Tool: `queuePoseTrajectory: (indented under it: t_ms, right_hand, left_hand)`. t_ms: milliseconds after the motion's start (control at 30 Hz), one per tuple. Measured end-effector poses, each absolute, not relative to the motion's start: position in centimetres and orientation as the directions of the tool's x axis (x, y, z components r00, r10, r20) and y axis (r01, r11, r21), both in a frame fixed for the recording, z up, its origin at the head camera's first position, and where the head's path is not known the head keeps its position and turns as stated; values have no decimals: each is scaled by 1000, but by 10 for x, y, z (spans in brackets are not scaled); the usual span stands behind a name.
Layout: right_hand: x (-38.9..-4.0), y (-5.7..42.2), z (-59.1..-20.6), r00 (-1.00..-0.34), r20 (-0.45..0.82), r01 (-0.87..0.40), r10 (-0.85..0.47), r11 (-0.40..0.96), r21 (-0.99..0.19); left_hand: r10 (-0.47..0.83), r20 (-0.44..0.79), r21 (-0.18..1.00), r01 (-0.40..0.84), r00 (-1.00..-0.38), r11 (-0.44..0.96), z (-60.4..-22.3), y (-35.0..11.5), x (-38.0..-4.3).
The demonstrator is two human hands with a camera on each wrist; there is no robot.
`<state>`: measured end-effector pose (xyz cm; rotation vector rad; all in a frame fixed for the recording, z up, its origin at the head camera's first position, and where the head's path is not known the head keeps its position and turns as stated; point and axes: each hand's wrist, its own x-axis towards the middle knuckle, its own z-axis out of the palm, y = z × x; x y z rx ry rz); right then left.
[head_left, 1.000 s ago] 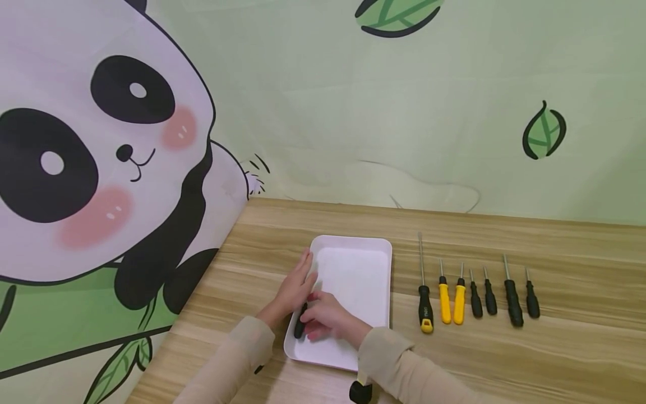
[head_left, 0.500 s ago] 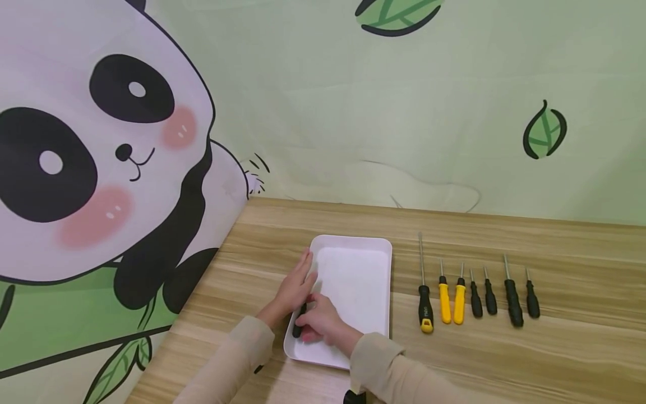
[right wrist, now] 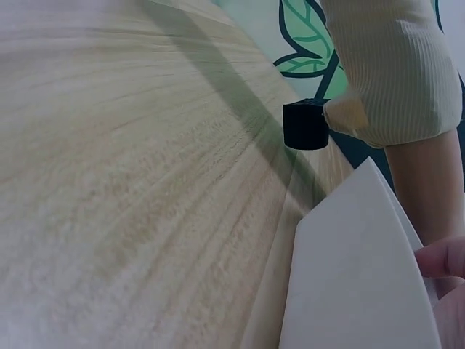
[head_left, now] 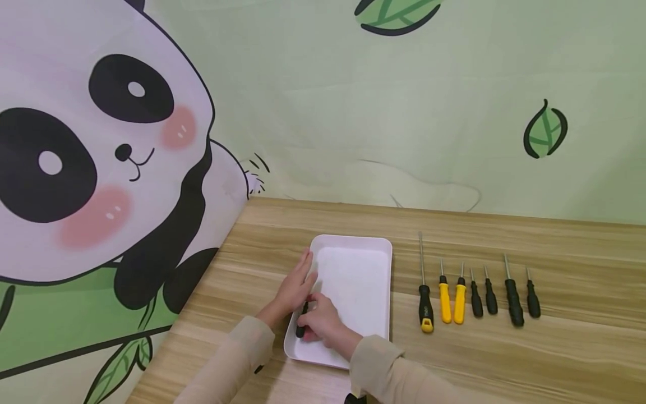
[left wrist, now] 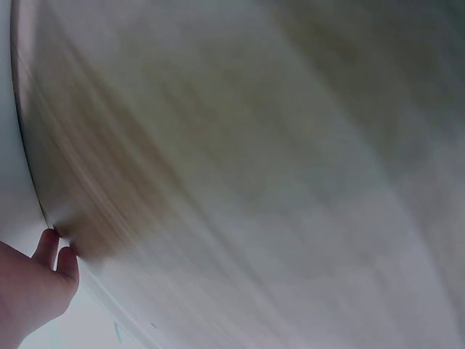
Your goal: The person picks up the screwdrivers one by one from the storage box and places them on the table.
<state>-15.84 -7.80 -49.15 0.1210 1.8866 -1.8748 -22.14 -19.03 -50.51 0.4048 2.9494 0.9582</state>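
A shallow white tray (head_left: 353,280) lies on the wooden table. Along its left rim rests my left hand (head_left: 295,289), fingers mostly straight and thumb over the inside. The left wrist view shows fingertips (left wrist: 67,254) touching the tray's edge. Inside the tray, by the left wall, my right hand (head_left: 325,321) pinches a black-handled screwdriver (head_left: 300,330); the hands hide its shaft. In the right wrist view only part of the right hand (right wrist: 445,259) shows, beyond the tray's wall (right wrist: 349,269).
Right of the tray, several screwdrivers lie in a row: a long black-and-yellow one (head_left: 425,308), yellow ones (head_left: 444,303) and black ones (head_left: 513,303). A panda-print cloth (head_left: 323,112) hangs behind the table. A black wrist camera (right wrist: 305,123) sits by a sleeve.
My right hand has shifted slightly left and its fingers have closed on the screwdriver's handle. The handle has moved a little within the tray. My left hand has stayed put.
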Motion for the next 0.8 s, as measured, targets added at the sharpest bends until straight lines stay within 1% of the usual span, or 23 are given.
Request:
queuePoseTrajectory:
  t_ms: [233, 467, 800]
  right_hand:
    - [-163, -71, -488, -897, -370, 364, -242, 71, -929]
    - [-168, -59, -482, -911, -349, 326, -219, 136, -935]
    - [-176, -48, -478, -935, -277, 224, -222, 238, -945]
  left_hand:
    - [247, 77, 590, 244, -966, 770, -508, -191, -223]
    - [249, 75, 598, 243, -966, 764, -508, -191, -223]
    - [239, 67, 593, 232, -969, 771, -508, -190, -223]
